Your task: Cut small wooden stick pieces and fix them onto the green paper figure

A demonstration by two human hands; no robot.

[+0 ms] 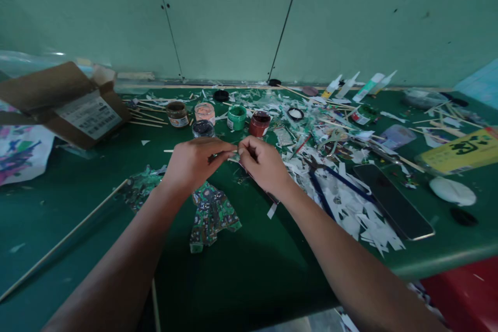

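Observation:
My left hand (pixel 196 160) and my right hand (pixel 262 162) meet over the middle of the table, fingers closed in a pinch. Between the fingertips is something small and pale that I cannot make out. A thin stick end (pixel 168 151) shows left of my left hand; whether I hold it, I cannot tell. Just below the hands lies a flat cut-out with a green, grey and brown pattern (pixel 213 215). Another patterned piece (pixel 143 187), partly behind my left forearm, touches a long wooden stick (pixel 66 238). A dark strip (pixel 268 194) runs under my right hand.
Paint jars stand behind the hands: brown (pixel 177 114), orange (pixel 205 113), green (pixel 236 116), red (pixel 259 123). To the right are paper scraps (pixel 350 218), blue-handled pliers (pixel 321 192), a phone (pixel 392 199) and glue bottles (pixel 368 87). A cardboard box (pixel 62 98) sits at left.

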